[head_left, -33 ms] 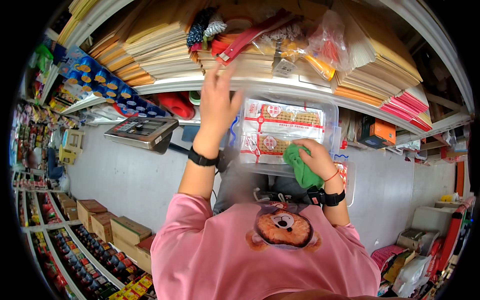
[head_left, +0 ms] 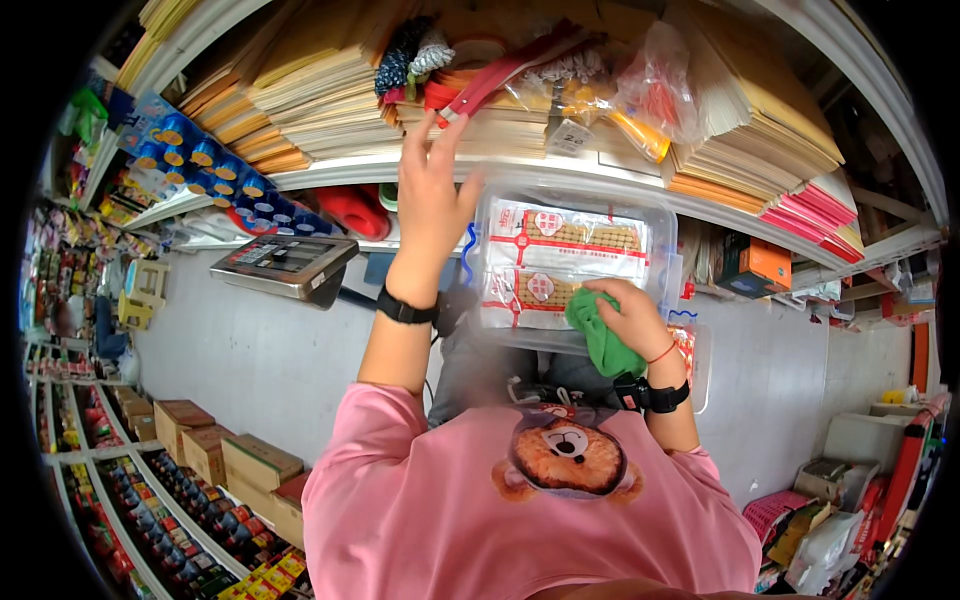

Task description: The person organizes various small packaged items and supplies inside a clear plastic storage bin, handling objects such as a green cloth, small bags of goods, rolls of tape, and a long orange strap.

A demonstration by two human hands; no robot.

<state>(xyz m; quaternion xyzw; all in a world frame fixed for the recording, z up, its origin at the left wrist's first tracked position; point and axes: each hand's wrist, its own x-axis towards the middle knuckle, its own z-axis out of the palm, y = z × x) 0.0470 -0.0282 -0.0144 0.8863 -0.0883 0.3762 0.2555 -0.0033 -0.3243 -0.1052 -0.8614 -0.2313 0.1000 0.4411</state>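
My left hand (head_left: 432, 205) reaches up to the shelf's front edge, its fingers stretched out and apart. Their tips are at the near end of a long red strip with a pale band (head_left: 500, 72); whether they touch it I cannot tell. A green cloth (head_left: 606, 335) is bunched in my right hand (head_left: 632, 318), whose fingers are closed on it. That cloth lies over the near right corner of a clear plastic box (head_left: 660, 232). Inside the box are white-and-red packages (head_left: 512, 254) with clear windows showing tan, grid-patterned contents.
Stacked brown envelopes (head_left: 325, 110) fill the shelf (head_left: 300, 178) ahead. Yellow tube-like things and a plastic bag (head_left: 655, 85) lie between the stacks. A scale-like device with a dark panel (head_left: 285, 262) stands left. Cardboard boxes (head_left: 255, 462) and shelves of goods stand lower left.
My left fingers reach slightly farther up toward the red strip, whose near end has shifted a little. My right hand and the green cloth look the same.
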